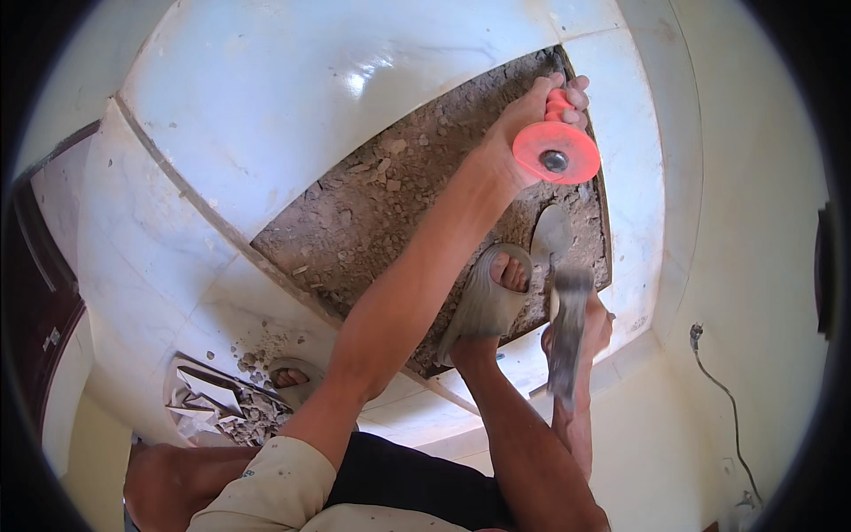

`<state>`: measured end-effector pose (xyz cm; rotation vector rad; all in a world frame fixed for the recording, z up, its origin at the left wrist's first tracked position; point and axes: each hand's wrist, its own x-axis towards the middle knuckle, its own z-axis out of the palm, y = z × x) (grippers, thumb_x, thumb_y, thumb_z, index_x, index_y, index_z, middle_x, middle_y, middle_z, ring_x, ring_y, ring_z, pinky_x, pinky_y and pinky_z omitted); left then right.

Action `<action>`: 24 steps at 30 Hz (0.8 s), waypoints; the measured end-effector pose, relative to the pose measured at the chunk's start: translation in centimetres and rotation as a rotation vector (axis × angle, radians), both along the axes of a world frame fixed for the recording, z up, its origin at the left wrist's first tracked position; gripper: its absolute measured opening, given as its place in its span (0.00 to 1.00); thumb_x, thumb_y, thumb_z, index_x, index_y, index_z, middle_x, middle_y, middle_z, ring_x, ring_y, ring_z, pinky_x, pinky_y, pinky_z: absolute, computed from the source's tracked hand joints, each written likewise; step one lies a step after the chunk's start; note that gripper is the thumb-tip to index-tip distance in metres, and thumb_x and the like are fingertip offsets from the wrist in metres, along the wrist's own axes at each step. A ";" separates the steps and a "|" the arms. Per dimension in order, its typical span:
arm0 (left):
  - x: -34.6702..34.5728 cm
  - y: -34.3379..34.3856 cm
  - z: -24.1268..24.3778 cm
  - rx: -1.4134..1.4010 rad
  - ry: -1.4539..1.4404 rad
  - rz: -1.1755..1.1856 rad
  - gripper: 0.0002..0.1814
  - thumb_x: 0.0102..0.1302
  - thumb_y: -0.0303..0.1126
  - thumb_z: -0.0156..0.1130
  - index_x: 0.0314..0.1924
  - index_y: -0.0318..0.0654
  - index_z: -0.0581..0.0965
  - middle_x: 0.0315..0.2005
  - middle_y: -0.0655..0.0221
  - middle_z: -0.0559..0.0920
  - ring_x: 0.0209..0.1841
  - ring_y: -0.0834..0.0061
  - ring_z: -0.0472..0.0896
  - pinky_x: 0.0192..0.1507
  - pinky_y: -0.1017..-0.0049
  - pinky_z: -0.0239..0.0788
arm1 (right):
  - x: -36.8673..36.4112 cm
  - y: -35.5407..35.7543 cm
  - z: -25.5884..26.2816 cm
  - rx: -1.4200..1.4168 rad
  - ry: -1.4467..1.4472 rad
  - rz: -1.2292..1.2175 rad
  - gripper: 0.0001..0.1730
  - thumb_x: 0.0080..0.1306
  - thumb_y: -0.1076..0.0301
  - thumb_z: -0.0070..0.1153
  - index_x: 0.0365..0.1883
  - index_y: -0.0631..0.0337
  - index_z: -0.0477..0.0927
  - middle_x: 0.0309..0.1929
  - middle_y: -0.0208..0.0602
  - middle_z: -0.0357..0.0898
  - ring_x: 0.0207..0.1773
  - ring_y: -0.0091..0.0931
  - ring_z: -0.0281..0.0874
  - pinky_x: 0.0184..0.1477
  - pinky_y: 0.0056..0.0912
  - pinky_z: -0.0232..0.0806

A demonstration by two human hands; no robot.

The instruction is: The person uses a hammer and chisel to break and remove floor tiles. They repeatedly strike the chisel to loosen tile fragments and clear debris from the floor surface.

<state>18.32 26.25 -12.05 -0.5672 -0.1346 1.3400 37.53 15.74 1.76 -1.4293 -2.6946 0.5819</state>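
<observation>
My left hand (565, 100) is closed round the red grip of a cold chisel with a round hand guard (572, 143). The chisel's point is down at the far right corner of a pit of broken mortar (372, 193), beside the edge of the tiles. Lower right, my right hand (602, 326) holds a hammer (570, 332), blurred by motion, its metal head apart from the chisel's struck end. A trowel (553, 233) lies on the rubble between my slippered foot (492, 292) and the pit's right edge.
Pale marble-look floor tiles (266, 100) surround the pit. A container of tile shards and rubble (226, 405) stands at the lower left, by my other foot (292, 379) and some loose crumbs. A cable with a plug (725, 392) hangs along the right wall. A dark door (40, 299) is at the left.
</observation>
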 end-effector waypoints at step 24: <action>1.4 -0.9 0.2 -0.003 0.452 -0.057 0.13 0.83 0.44 0.41 0.52 0.47 0.70 0.31 0.79 0.73 0.26 0.85 0.68 0.29 0.79 0.67 | 3.6 -1.8 1.3 -0.274 0.350 -0.327 0.17 0.76 0.57 0.50 0.41 0.65 0.76 0.25 0.41 0.75 0.22 0.37 0.75 0.26 0.34 0.67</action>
